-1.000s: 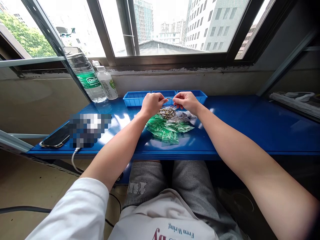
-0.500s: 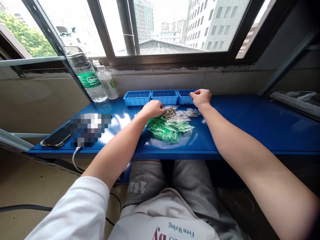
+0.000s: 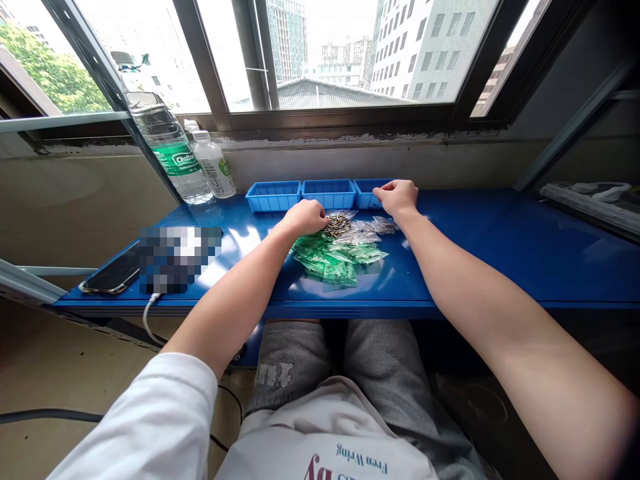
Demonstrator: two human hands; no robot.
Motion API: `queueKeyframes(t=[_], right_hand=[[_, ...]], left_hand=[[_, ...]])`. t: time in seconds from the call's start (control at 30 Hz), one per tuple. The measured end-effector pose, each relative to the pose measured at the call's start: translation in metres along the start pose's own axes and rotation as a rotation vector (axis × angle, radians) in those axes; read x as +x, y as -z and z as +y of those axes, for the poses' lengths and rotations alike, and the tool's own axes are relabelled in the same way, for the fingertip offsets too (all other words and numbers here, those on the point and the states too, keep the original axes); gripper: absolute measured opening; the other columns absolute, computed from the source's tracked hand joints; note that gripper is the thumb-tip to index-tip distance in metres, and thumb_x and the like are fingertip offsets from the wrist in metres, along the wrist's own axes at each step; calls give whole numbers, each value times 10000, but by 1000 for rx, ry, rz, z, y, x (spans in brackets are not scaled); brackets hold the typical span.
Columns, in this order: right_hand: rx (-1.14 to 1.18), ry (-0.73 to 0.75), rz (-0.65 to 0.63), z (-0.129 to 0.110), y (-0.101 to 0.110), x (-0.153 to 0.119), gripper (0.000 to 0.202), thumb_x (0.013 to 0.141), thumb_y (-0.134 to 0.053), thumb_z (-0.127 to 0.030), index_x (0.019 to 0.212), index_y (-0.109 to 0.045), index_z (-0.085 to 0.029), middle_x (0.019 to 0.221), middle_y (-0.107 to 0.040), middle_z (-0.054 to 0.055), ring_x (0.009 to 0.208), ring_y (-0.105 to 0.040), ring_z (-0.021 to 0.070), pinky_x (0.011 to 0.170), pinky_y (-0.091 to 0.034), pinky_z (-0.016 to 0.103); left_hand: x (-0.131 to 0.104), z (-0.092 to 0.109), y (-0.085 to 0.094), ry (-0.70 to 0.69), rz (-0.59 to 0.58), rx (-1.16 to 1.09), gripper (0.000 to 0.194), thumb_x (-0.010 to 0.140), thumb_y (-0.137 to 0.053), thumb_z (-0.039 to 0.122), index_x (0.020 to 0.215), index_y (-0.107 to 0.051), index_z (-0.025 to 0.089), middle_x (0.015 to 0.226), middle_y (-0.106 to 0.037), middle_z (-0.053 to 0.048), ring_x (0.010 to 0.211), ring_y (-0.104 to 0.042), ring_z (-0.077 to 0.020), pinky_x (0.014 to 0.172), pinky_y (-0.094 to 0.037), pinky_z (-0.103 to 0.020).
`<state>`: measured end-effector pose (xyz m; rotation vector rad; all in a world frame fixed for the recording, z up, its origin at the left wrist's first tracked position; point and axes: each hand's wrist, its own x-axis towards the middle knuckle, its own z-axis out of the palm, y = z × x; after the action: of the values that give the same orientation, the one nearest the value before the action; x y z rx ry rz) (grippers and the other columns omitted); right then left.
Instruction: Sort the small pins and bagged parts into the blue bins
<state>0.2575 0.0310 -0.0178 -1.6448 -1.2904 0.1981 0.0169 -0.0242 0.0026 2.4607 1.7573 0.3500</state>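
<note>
My left hand (image 3: 307,217) is closed at the left edge of a heap of small brass-coloured screws (image 3: 339,225) on clear plastic; what its fingertips pinch is hidden. My right hand (image 3: 399,197) is pinched at the front of the right blue bin (image 3: 367,199), and anything between its fingertips is too small to make out. The middle blue bin (image 3: 329,199) and the left blue bin (image 3: 274,200) stand beside it in a row. Clear bags (image 3: 360,233) lie right of the screws, and green bags (image 3: 335,263) are piled in front of them.
A large water bottle (image 3: 177,157) and a smaller bottle (image 3: 215,167) stand at the back left. A phone (image 3: 113,270) lies near the left edge, beside a blurred item with a white cable (image 3: 149,317). Metal posts flank the blue table (image 3: 500,247), and a window is behind.
My right hand has shifted slightly left along the front of the right bin. The left hand has barely moved.
</note>
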Motion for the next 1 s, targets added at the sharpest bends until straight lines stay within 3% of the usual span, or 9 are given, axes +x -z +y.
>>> queueKeyframes(t=[0.3, 0.5, 0.67, 0.77, 0.93, 1.0], right_hand=[[-72, 101, -47, -15, 0, -10, 266, 793, -765, -289, 585, -605, -242, 737, -749, 80, 853, -730, 293, 930, -559, 417], [-77, 240, -91, -23, -1, -21, 196, 800, -726, -297, 627, -671, -222, 770, -771, 90, 813, -714, 286, 824, -544, 393], [-27, 454, -303, -33, 1, -35, 157, 805, -700, -314, 730, -748, -185, 706, -736, 48, 693, -659, 213, 739, -507, 336], [16, 546, -419, -39, 0, -44, 192, 810, -710, -337, 810, -789, -162, 679, -716, 32, 655, -626, 185, 712, -483, 317], [154, 497, -659, -41, -3, -50, 406, 850, -685, -357, 1189, -786, -158, 656, -706, -14, 589, -588, 154, 649, -471, 285], [225, 461, -720, -40, -4, -50, 393, 856, -663, -337, 1193, -781, -172, 676, -719, -19, 584, -590, 145, 626, -472, 268]], left_hand=[[3, -6, -3, -20, 39, 16, 167, 922, -714, 288, 911, -829, 167, 897, -805, -102, 898, -727, -268, 725, -503, -316], [3, -5, -5, -12, 148, -14, 162, 940, -691, 263, 913, -829, 182, 933, -801, -102, 891, -721, -263, 744, -507, -322], [2, -4, -3, -20, 358, -92, 191, 948, -690, 300, 915, -840, 186, 1013, -791, -102, 926, -709, -247, 816, -519, -314], [3, -3, -2, -37, 462, -198, 232, 965, -667, 317, 921, -835, 164, 907, -790, -89, 835, -694, -221, 792, -512, -305], [2, 3, -1, -143, 509, -362, 221, 971, -611, 244, 920, -802, 146, 871, -803, -62, 784, -698, -184, 781, -513, -274], [0, 7, 0, -163, 480, -378, 213, 961, -592, 220, 927, -793, 157, 901, -812, -51, 816, -714, -182, 801, -525, -267]])
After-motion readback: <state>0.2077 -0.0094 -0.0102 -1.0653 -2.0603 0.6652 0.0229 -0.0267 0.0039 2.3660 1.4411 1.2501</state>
